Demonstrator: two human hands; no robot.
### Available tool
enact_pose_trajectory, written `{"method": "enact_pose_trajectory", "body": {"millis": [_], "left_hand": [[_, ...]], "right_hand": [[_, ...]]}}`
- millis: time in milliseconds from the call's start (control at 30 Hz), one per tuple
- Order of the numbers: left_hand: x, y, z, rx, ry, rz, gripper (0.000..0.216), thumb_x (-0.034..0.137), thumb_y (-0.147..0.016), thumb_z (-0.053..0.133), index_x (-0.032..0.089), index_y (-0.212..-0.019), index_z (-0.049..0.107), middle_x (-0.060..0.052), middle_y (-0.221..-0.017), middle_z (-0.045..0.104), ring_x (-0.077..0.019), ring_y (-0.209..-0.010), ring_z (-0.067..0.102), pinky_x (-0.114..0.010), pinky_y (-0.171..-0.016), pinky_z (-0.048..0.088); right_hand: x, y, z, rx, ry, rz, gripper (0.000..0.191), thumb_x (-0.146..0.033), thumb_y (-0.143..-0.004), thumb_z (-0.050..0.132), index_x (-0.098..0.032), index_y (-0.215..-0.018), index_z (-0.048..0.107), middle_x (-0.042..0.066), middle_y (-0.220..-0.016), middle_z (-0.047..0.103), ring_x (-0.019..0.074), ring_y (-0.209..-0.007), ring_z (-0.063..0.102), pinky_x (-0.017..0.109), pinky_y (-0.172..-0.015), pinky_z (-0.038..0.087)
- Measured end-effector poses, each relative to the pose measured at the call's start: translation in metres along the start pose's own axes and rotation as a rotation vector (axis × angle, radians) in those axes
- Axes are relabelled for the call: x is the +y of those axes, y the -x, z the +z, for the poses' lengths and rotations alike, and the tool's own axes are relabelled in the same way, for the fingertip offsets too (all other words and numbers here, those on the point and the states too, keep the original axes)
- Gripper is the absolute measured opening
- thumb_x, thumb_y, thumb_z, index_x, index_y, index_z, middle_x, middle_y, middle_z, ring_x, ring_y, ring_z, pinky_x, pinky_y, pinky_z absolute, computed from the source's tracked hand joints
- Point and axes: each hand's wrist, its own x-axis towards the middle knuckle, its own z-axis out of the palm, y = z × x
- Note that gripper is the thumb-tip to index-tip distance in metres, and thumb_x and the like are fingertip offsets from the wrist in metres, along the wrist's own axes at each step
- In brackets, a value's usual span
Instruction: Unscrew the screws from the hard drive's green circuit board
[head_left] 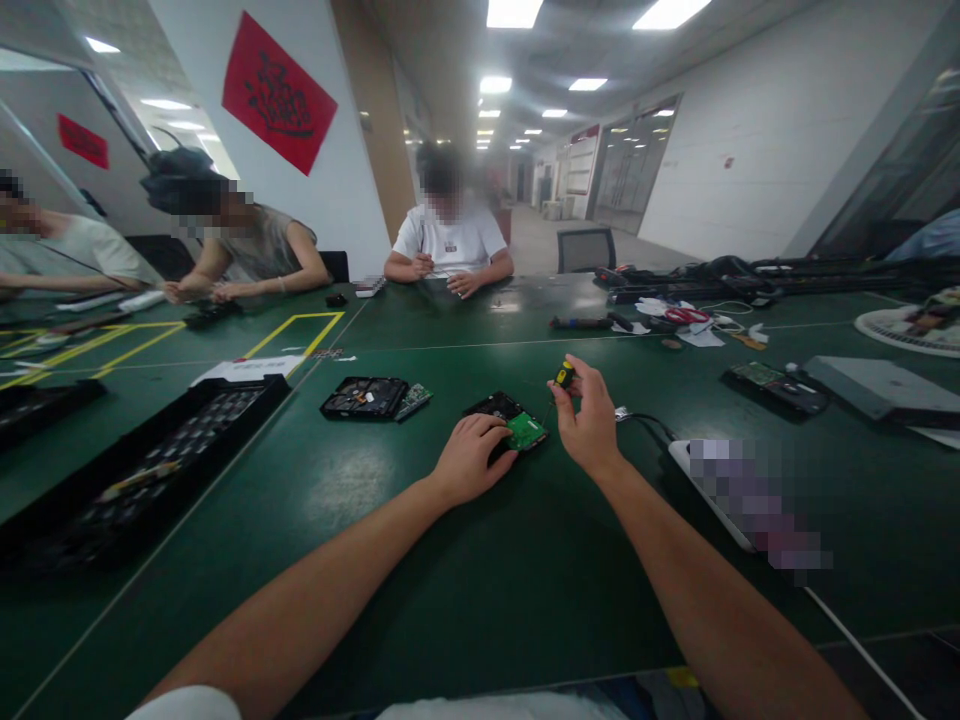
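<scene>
A black hard drive (495,404) with a green circuit board (527,432) lies on the table in front of me. My left hand (474,455) rests across its near left side, fingers over the board and thumb along the near edge, holding it. Between the thumb and fingers of my right hand (589,415) is a small screwdriver (564,374) with a yellow and black handle. Its thin shaft slants down to the right end of the board; whether the tip sits in a screw is too small to tell. To the left lie an opened drive (365,398) and a loose circuit board (413,401).
A long black tray (150,470) stands on the left of the green table (360,580). At right are a phone-like device (720,490) on a cable, another hard drive (776,388), a grey metal box (885,388) and red scissors (686,316). Several people sit across the table.
</scene>
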Motion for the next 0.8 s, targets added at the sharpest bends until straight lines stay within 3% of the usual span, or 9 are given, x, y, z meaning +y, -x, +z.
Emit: {"method": "enact_pose_trajectory", "body": {"millis": [800], "left_hand": [[-0.0003, -0.0001, 0.0018, 0.000, 0.002, -0.006, 0.030, 0.039, -0.089, 0.061, 0.022, -0.114, 0.065, -0.009, -0.120, 0.064, -0.0268, -0.113, 0.058, -0.049, -0.102, 0.044]], "right_hand": [[-0.0038, -0.0014, -0.0006, -0.012, -0.013, 0.029, 0.045, -0.033, -0.093, 0.058, -0.026, -0.136, 0.048, 0.011, -0.118, 0.059, 0.0235, -0.094, 0.062, 0.044, -0.082, 0.056]]}}
